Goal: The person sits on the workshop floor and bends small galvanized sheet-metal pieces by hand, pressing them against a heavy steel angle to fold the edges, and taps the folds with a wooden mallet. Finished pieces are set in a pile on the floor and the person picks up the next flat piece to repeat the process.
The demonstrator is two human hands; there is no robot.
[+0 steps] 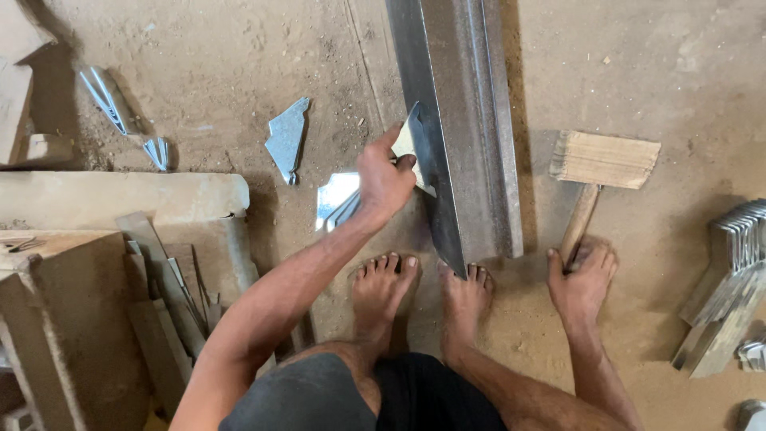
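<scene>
Sheet-metal blank (408, 146), small, bright, pointed: pinched in left hand (381, 182), thumb and fingers closed on its near end, far edge laid against the long steel angle bar (459, 120) just right of the grip. Bar flat on the dirt floor (239, 56), near end touching the toes of the right foot (465, 291).

Wooden mallet (602, 164): head lying well right of the bar, handle running back into right hand (581, 278), fingers wrapped closed about the handle end, head resting on the ground.

Handling, as judgement: blank best seated flush on the bar's ridge, fingertips kept back from the contact line; cut edges sharp, light firm pinch advised; blow square, not glancing.

Nearby edges: second bright offcut (337, 199) directly under the left wrist; triangular offcut (287, 137) left of the grip; thin strips (108, 96) farther left; stack of cut pieces (734, 279) right of the mallet hand.

Open room: bare floor between bar and mallet head, enough for a swing; left side crowded by a concrete block (120, 195) and scrap; bare feet close under the work.
</scene>
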